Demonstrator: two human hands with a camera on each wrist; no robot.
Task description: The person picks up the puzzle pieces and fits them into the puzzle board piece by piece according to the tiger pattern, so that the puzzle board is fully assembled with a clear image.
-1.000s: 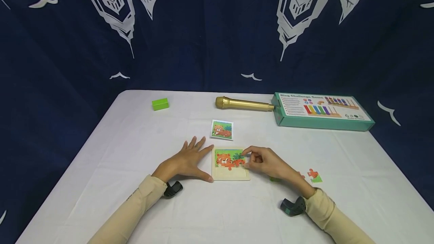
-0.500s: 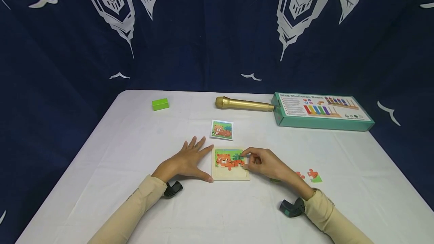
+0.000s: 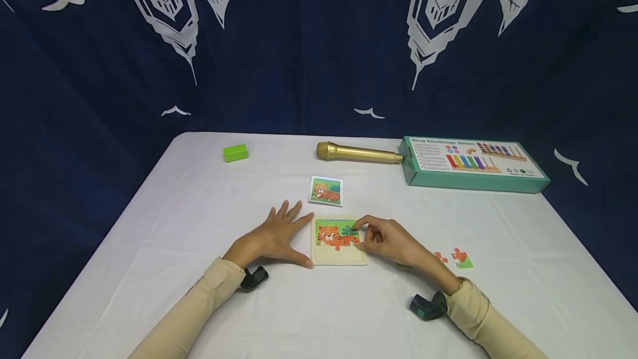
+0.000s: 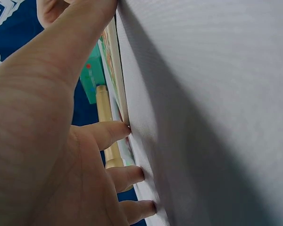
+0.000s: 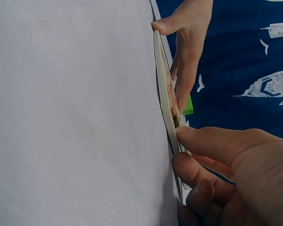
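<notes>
A wooden puzzle board [image 3: 339,259] lies flat in the head view, its upper part filled with a tiger picture. My left hand [image 3: 280,238] rests beside it with fingers spread, thumb and index finger touching its left edge. At the board's right side, my right hand [image 3: 392,237] pinches a puzzle piece [image 3: 351,240] between thumb and index finger, the other fingers curled. The right wrist view shows that thumb [image 5: 198,140] on the board's edge; the piece itself is mostly hidden there. Beyond the board lies a small picture card [image 3: 326,191] with the same tiger.
Loose puzzle pieces [image 3: 462,258] lie right of the board, some partly hidden by the right forearm. Farther back are a green block [image 3: 236,153], a gold microphone [image 3: 359,153] and a teal game box [image 3: 478,183]. A dark blue curtain [image 3: 299,60] hangs behind the table.
My right hand shifts very slightly at the board's right side, and its wrist moves a little left. The left hand and the board stay in place.
</notes>
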